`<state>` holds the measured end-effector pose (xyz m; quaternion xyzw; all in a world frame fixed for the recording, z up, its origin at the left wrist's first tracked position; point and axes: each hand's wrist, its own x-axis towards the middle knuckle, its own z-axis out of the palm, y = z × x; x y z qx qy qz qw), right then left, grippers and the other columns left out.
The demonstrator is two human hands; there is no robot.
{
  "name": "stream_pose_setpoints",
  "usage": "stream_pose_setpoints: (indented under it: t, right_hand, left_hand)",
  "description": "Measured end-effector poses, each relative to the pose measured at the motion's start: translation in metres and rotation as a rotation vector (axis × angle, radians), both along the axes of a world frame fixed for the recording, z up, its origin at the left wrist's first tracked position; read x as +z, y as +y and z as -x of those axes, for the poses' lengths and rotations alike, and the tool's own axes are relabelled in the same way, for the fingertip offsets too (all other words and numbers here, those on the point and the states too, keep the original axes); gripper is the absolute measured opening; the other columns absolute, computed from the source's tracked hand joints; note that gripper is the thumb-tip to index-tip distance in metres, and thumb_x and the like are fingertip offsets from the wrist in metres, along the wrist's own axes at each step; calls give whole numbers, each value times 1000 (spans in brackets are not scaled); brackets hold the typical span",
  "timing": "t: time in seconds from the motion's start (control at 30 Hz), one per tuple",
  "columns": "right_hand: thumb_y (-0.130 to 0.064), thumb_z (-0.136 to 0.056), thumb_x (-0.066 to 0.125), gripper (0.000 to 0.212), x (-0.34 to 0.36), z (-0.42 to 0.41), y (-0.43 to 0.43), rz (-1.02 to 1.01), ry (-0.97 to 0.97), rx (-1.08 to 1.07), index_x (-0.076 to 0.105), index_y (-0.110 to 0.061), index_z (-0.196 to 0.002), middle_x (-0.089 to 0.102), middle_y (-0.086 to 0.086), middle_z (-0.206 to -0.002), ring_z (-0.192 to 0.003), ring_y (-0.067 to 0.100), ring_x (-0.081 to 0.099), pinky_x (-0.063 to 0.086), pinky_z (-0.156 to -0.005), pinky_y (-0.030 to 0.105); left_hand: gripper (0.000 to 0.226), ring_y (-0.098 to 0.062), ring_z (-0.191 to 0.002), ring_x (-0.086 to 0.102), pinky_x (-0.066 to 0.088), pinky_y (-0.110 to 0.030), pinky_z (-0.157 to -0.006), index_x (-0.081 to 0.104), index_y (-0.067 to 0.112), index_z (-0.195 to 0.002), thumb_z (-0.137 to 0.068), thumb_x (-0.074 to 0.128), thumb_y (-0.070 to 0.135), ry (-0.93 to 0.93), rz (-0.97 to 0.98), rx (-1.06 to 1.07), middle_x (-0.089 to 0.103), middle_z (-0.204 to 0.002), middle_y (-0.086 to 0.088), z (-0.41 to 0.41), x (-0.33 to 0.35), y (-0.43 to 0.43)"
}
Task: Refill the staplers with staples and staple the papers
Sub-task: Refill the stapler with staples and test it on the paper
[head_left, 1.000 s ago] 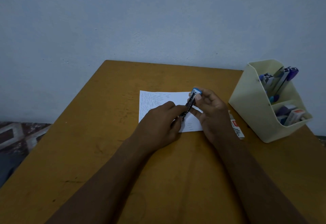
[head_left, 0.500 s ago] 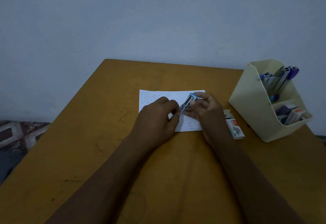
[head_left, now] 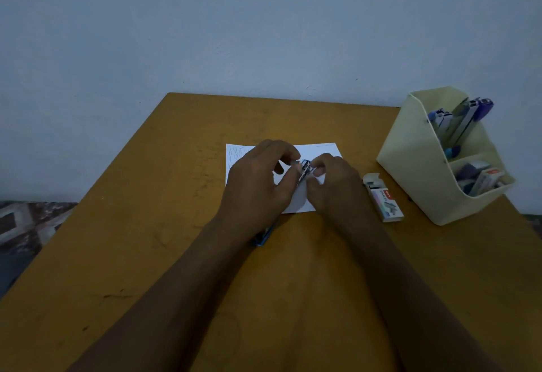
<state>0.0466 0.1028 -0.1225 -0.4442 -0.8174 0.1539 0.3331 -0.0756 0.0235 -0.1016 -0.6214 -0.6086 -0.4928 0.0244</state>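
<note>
Centrally, item one: small stapler [head_left: 306, 168], blue plastic and bright metal, over the paper [head_left: 328, 151] at mid-frame. Your left hand [head_left: 261, 187] pinches its left end between thumb and forefinger. Your right hand [head_left: 337, 189] curls its fingertips round the other side. Both grips are narrow and closed on it. Whether it touches the sheet cannot be told.

Item two: paper, white, rectangular, flat on the table [head_left: 146, 254]. Rows of fine handwriting run down its upper left corner, and a short line sits at its upper right edge. Both are too small to read.

Item three: staple box [head_left: 385, 200], small cardboard, pale with a red label. Its far end flap is open. It lies just right of the paper. Its lettering is not surely legible.

Item four: organiser [head_left: 410, 166], cream plastic, angular, with two stepped compartments, at right of frame. The upper one holds upright staplers [head_left: 472, 116] in purple-blue and metal. The lower one holds small boxes [head_left: 487, 176], one marked red.

Item five: blue object [head_left: 264, 236], mostly hidden under your left wrist, kind not discernible.

Table surface: ochre, matte, scuffed with dark scratches.
</note>
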Motion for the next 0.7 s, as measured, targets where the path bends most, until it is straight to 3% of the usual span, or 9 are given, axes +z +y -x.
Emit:
stream_pose_setpoints:
  t: [0.17, 0.3, 0.4, 0.47, 0.57, 0.7]
  right_hand:
    - [-5, -85, 59, 9, 16, -18, -2, 62, 36, 10, 68, -4, -87, 69, 10, -89, -75, 15, 57, 37, -62, 15]
    - [-9, -87, 55, 13, 36, -47, -13, 95, -16, -22, 68, -8, -85, 68, 4, -87, -73, 11, 52, 35, -60, 16]
    - [-13, -86, 56, 11, 50, -80, -28, 117, 6, -63, 65, -14, -80, 60, -5, -75, -63, 4, 49, 34, -57, 6]
    - [-16, -84, 59, 8, 60, -110, -40, 140, 28, -112, 65, -17, -79, 58, -10, -71, -63, 1, 51, 36, -59, 6]
    - [-18, -85, 60, 6, 70, -168, -58, 150, 22, -221, 64, -20, -81, 57, -12, -72, -66, 0, 52, 37, -62, 6]
    - [-18, -87, 59, 6, 79, -249, -85, 188, 39, -407, 64, -15, -87, 61, -2, -79, -75, 13, 57, 39, -58, 14]
  left_hand:
    - [9, -3, -75, 61, 51, -18, -67, 69, 17, -95, -87, 66, 19, -57, 119, -25, 67, -92, 7, -1, 8, -3]
    - [8, -3, -76, 61, 48, -11, -68, 71, 16, -93, -86, 69, 18, -41, 172, -104, 68, -90, 7, -23, 25, -3]
    - [8, -6, -74, 61, 49, -14, -67, 71, 15, -90, -82, 72, 13, -50, 193, -191, 68, -88, 7, -51, 37, 1]
    - [11, -7, -71, 60, 51, -19, -67, 72, 16, -89, -80, 72, 9, -41, 237, -263, 70, -86, 7, -75, 44, 3]
    - [11, -5, -75, 59, 46, -10, -66, 73, 18, -91, -83, 70, 11, 23, 290, -400, 70, -87, 7, -120, 54, 0]
    - [11, 2, -77, 58, 45, -6, -71, 74, 19, -95, -83, 73, 19, 44, 411, -573, 67, -88, 9, -186, 60, -8]
